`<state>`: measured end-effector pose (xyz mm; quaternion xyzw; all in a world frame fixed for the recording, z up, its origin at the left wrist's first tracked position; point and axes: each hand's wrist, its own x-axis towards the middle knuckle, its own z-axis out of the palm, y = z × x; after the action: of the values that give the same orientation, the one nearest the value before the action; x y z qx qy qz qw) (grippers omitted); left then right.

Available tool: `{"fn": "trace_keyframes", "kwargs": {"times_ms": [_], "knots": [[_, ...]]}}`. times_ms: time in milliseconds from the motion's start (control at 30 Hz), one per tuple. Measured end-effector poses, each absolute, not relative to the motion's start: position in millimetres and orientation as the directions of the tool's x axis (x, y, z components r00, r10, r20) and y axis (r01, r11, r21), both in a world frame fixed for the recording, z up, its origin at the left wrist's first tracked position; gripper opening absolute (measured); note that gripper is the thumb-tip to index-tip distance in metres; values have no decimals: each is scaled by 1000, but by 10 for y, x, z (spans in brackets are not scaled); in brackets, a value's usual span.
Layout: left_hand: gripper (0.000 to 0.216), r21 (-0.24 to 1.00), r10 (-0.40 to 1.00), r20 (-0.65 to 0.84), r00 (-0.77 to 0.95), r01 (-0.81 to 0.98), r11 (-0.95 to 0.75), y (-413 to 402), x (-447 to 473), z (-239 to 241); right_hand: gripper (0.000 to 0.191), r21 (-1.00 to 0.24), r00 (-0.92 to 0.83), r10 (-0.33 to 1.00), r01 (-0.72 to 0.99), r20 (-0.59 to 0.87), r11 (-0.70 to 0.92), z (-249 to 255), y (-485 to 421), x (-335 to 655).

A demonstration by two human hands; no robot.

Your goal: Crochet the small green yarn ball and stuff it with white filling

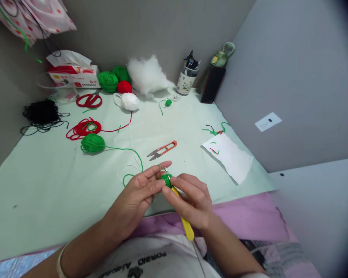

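Observation:
Between my fingertips sits a small green crochet piece [166, 180], pinched by my left hand [142, 187]. A strand of green yarn runs over the raised left index finger. My right hand [191, 197] is closed around a crochet hook [186, 226] with a yellow handle, its metal tip at the green piece. From my left hand the working yarn loops across the table to a green yarn ball [92, 143]. Just beyond my hands lie orange thread snips [162, 150], their blades apart.
Red yarn [84, 128], black yarn [42, 112], red-handled scissors [89, 101] and a white yarn ball [130, 101] lie at the left. White stuffing [150, 75], a pen cup [187, 79] and a dark phone [213, 85] line the back. Paper [232, 160] with yarn scraps lies right.

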<state>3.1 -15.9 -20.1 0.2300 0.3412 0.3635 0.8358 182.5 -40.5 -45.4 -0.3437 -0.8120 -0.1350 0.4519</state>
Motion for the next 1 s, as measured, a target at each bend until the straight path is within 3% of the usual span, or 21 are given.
{"fn": "trace_keyframes", "kwargs": {"times_ms": [100, 267, 500, 700, 1000], "knots": [[50, 589, 731, -391, 560, -458, 666, -168, 48, -216, 35, -120, -351, 435, 649, 829, 752, -442, -406, 1858], [53, 617, 731, -372, 572, -437, 655, -156, 22, -231, 41, -200, -348, 456, 572, 819, 796, -400, -384, 1873], [57, 718, 780, -342, 524, -389, 577, -97, -39, -219, 38, -500, -173, 585, 367, 792, 785, -421, -395, 1840], [52, 813, 822, -263, 505, -343, 470, -26, -70, -233, 25, -783, 4, 788, 112, 616, 611, -412, -393, 1820], [45, 874, 733, -236, 638, -191, 448, 73, -228, -237, 13, -926, 14, 943, -183, 332, 329, -316, -323, 1885]]}}
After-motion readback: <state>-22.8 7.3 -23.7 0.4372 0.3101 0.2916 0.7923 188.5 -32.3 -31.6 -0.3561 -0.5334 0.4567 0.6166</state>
